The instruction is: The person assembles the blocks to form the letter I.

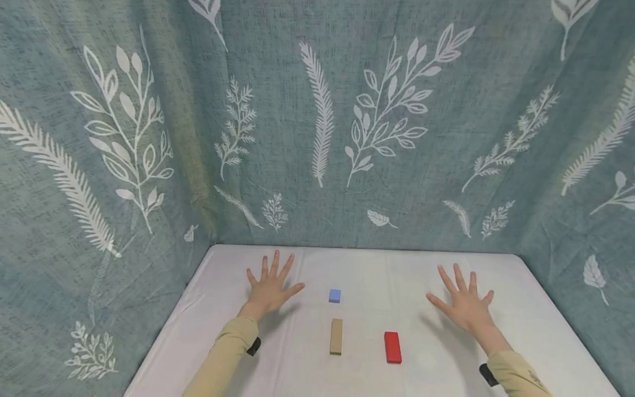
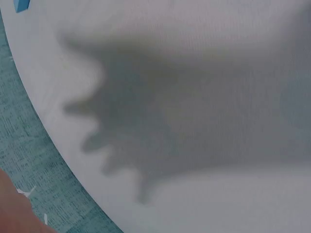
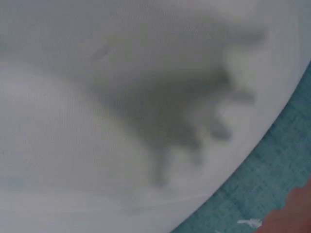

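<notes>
"Leafy curtain [image 1: 285, 121] behind a white table [image 1: 367, 380]. What's out?"

"Blue block [image 1: 334, 296] far, tan block [image 1: 336, 337] nearer, red block [image 1: 393, 347] near right, all between the hands."

"Hands?"

"Left hand [image 1: 268, 291] and right hand [image 1: 466, 307] hover, fingers spread wide, holding nothing."

"Step?"

"Ready pose, I'd judge; gripping a block would call for lowering and curling fingers."

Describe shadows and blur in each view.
Head: soft shadows fall beside the bare left hand and bare right hand on the creased white table, while the red rectangular block looks crisp; left wrist: blurry-edged hand shadow, table edge bowed; right wrist: similar shadow, table edge curved.
</notes>
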The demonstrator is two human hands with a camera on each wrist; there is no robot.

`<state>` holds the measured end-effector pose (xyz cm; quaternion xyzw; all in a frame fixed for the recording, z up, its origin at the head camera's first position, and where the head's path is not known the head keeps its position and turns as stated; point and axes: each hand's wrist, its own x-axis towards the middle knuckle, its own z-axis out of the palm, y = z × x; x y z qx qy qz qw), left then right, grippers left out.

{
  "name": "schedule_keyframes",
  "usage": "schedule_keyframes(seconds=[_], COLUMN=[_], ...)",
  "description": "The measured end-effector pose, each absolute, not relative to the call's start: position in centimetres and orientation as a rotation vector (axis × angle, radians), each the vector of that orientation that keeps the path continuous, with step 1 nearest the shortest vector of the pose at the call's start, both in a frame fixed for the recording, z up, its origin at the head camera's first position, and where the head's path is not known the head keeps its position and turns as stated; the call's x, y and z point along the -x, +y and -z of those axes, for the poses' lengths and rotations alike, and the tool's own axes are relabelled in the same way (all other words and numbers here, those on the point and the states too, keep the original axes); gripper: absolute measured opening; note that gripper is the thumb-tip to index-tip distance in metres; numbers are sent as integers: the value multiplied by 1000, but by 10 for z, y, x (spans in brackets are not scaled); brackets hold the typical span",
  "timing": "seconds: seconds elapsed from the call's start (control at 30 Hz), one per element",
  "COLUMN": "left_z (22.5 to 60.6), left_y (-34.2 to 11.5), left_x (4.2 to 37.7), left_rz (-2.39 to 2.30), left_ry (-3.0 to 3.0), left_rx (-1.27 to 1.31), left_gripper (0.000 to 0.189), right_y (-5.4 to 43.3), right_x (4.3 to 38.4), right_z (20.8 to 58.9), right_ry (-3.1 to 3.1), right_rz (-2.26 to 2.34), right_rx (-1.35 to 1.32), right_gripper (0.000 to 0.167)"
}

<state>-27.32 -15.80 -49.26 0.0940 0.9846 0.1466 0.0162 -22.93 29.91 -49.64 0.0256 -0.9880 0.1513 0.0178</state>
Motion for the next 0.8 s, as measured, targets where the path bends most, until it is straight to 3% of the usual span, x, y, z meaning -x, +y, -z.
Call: schedule_keyframes(seconds=[0.8], left_z=[503], left_y=[-138], left_x=[259], left_rz=[-469], left_ry=[3055], left_rx=[-450], left_gripper=[82], right_y=[274], right_x=[212], right_z=[507], right_ry=[-3049], right_rz=[-492], right_rx=[-251], right_gripper=[83])
